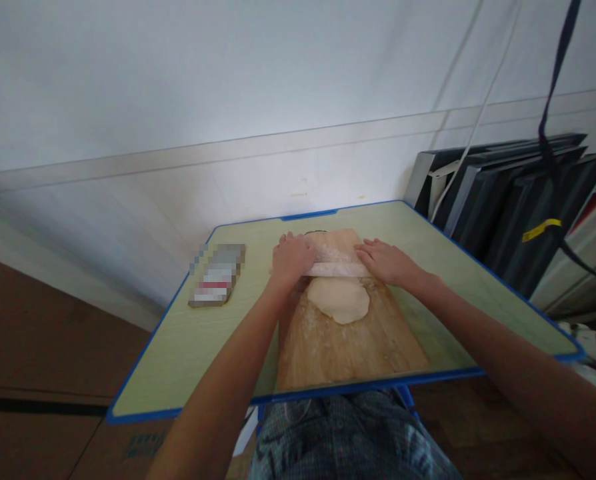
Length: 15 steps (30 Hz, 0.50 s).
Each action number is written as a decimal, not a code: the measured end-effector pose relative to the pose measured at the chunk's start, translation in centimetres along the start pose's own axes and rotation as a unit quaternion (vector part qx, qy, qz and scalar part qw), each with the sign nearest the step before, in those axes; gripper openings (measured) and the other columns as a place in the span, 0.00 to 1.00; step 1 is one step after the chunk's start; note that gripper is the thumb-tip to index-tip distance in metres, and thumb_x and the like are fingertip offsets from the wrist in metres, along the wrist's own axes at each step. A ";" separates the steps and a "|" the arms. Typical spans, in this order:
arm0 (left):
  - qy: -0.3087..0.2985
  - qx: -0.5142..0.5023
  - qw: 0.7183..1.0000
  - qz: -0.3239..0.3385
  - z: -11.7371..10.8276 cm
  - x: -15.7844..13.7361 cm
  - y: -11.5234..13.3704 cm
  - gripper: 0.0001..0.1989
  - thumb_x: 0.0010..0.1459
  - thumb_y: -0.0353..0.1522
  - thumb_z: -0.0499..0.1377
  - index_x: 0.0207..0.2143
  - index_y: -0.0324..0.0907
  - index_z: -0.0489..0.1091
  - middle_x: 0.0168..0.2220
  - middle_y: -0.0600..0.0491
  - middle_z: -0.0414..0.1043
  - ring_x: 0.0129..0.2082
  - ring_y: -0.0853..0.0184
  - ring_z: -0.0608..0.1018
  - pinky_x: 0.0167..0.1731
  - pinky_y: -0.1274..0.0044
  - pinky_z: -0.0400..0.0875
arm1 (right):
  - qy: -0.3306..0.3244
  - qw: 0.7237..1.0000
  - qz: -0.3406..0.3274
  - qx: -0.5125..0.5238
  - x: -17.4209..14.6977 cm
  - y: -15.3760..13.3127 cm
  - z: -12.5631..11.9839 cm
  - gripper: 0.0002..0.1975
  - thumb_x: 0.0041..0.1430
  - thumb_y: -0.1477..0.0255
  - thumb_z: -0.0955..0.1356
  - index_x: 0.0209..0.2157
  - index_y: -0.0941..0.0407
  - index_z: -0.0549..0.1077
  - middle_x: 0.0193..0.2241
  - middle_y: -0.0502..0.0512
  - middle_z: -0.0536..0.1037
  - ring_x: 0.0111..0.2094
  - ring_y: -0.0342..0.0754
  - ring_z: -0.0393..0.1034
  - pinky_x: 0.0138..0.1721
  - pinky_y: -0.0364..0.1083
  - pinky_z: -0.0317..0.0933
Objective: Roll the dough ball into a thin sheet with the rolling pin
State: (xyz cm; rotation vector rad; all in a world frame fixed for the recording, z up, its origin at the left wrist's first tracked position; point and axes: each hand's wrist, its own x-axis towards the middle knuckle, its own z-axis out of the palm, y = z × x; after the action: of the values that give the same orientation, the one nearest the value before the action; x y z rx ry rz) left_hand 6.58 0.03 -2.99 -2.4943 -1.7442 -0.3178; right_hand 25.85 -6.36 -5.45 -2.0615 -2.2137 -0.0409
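A pale, flour-dusted rolling pin (339,269) lies crosswise on a wooden board (353,353). My left hand (293,257) is closed over its left end, fingers curled across the top. At the other end my right hand (384,260) rests on the pin, its fingers bent over it. Just on my side of the pin, a thin flattened sheet of dough (341,300) with an uneven edge lies on the board. The pin sits at the dough's far edge. Flour is smeared over the board, mostly beyond the pin. Both ends of the pin are largely hidden beneath my hands.
The board stands on a small pale green table (443,320) with a blue rim. A blurred-out phone-like object (218,275) lies on the table's left side. White wall rises behind. Dark flat panels (508,207) lean at the right, with a dark strap (553,87) hanging before them.
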 end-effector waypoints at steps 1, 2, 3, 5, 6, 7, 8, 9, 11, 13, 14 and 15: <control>-0.009 -0.006 1.000 -0.008 0.1 0.2 -0.1 0.18 0.56 0.33 0.45 0.44 0.37 0.69 0.46 0.41 0.68 0.48 0.56 0.69 0.43 0.69 0.67 | -0.006 1.000 -0.003 0.002 0.5 0.2 0.1 0.22 0.64 0.68 0.51 0.50 0.56 0.67 0.52 0.60 0.68 0.55 0.52 0.58 0.52 0.53 0.53; -0.019 -0.012 1.000 -0.017 0.2 0.4 -0.1 0.19 0.56 0.33 0.45 0.43 0.37 0.70 0.45 0.41 0.68 0.48 0.56 0.70 0.42 0.69 0.67 | -0.012 1.000 -0.003 0.002 1.2 0.4 0.1 0.21 0.64 0.68 0.51 0.49 0.57 0.68 0.52 0.61 0.69 0.54 0.52 0.59 0.52 0.52 0.53; -0.025 -0.016 0.999 -0.025 0.3 0.7 -0.2 0.19 0.56 0.33 0.45 0.43 0.36 0.70 0.45 0.40 0.69 0.47 0.56 0.70 0.42 0.69 0.68 | -0.015 1.000 -0.003 0.000 1.9 0.6 0.0 0.21 0.64 0.69 0.52 0.49 0.58 0.68 0.51 0.61 0.69 0.54 0.51 0.59 0.52 0.51 0.53; -0.023 -0.018 0.999 -0.034 0.5 1.2 -0.4 0.19 0.56 0.33 0.45 0.42 0.34 0.70 0.44 0.39 0.69 0.46 0.56 0.71 0.41 0.70 0.68 | -0.013 1.000 -0.002 -0.001 3.1 0.8 -0.1 0.20 0.64 0.69 0.52 0.48 0.58 0.69 0.51 0.62 0.70 0.53 0.51 0.60 0.52 0.50 0.53; -0.020 -0.017 0.999 -0.034 0.6 1.4 -0.4 0.19 0.56 0.32 0.45 0.41 0.34 0.70 0.44 0.39 0.69 0.47 0.56 0.70 0.42 0.70 0.67 | -0.011 1.000 -0.002 -0.001 3.5 0.9 -0.1 0.20 0.64 0.69 0.52 0.47 0.59 0.69 0.50 0.62 0.70 0.52 0.51 0.61 0.51 0.50 0.53; -0.018 -0.015 0.999 -0.033 0.7 1.6 -0.4 0.19 0.55 0.32 0.45 0.41 0.34 0.70 0.45 0.39 0.69 0.47 0.56 0.70 0.42 0.70 0.67 | -0.009 1.000 -0.002 -0.002 3.8 1.0 -0.1 0.20 0.64 0.69 0.52 0.47 0.59 0.69 0.50 0.62 0.70 0.52 0.51 0.62 0.51 0.50 0.53; -0.020 -0.015 0.999 -0.031 0.7 1.6 -0.4 0.19 0.55 0.32 0.45 0.41 0.34 0.70 0.45 0.39 0.68 0.47 0.56 0.70 0.42 0.69 0.67 | -0.009 1.000 -0.003 -0.002 4.1 1.0 0.0 0.20 0.64 0.69 0.52 0.47 0.59 0.69 0.50 0.62 0.71 0.51 0.50 0.62 0.51 0.49 0.53; -0.024 -0.015 0.999 -0.030 0.7 1.6 -0.4 0.19 0.55 0.32 0.46 0.41 0.34 0.70 0.45 0.39 0.68 0.47 0.55 0.70 0.43 0.69 0.67 | -0.008 1.000 -0.005 -0.002 4.1 1.1 0.0 0.20 0.64 0.70 0.52 0.47 0.59 0.69 0.49 0.63 0.71 0.51 0.50 0.63 0.51 0.49 0.53; -0.029 -0.017 0.999 -0.024 0.6 1.5 -0.4 0.18 0.55 0.32 0.46 0.41 0.34 0.70 0.45 0.39 0.69 0.47 0.56 0.70 0.43 0.69 0.67 | -0.008 1.000 -0.013 -0.001 4.1 1.1 0.1 0.20 0.64 0.70 0.52 0.47 0.60 0.69 0.49 0.63 0.71 0.51 0.50 0.63 0.51 0.49 0.53; -0.020 -0.017 0.999 -0.019 0.5 1.3 -0.3 0.18 0.56 0.32 0.45 0.42 0.35 0.70 0.44 0.40 0.69 0.47 0.57 0.71 0.43 0.70 0.66 | -0.008 1.000 -0.026 0.000 3.8 1.1 0.2 0.20 0.64 0.71 0.52 0.48 0.60 0.69 0.50 0.63 0.71 0.52 0.50 0.62 0.51 0.49 0.53; -0.016 -0.017 1.000 -0.018 0.5 1.3 -0.3 0.18 0.56 0.32 0.45 0.42 0.35 0.70 0.44 0.40 0.69 0.46 0.58 0.71 0.43 0.71 0.66 | -0.007 0.999 -0.033 0.000 3.6 1.1 0.2 0.20 0.63 0.72 0.52 0.48 0.61 0.68 0.50 0.63 0.70 0.52 0.50 0.62 0.52 0.49 0.53; -0.014 -0.015 1.000 -0.017 0.5 1.2 -0.3 0.19 0.56 0.32 0.44 0.41 0.36 0.70 0.44 0.40 0.70 0.46 0.58 0.71 0.43 0.71 0.67 | -0.007 0.999 -0.039 0.001 3.4 1.1 0.2 0.21 0.63 0.72 0.52 0.49 0.61 0.68 0.50 0.63 0.70 0.53 0.50 0.61 0.52 0.48 0.52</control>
State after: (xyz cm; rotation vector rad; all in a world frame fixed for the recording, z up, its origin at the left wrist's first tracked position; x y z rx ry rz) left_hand 6.76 1.34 -3.19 -2.5039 -1.8072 -0.3170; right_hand 26.67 -2.88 -5.32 -1.9799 -2.3004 -0.0328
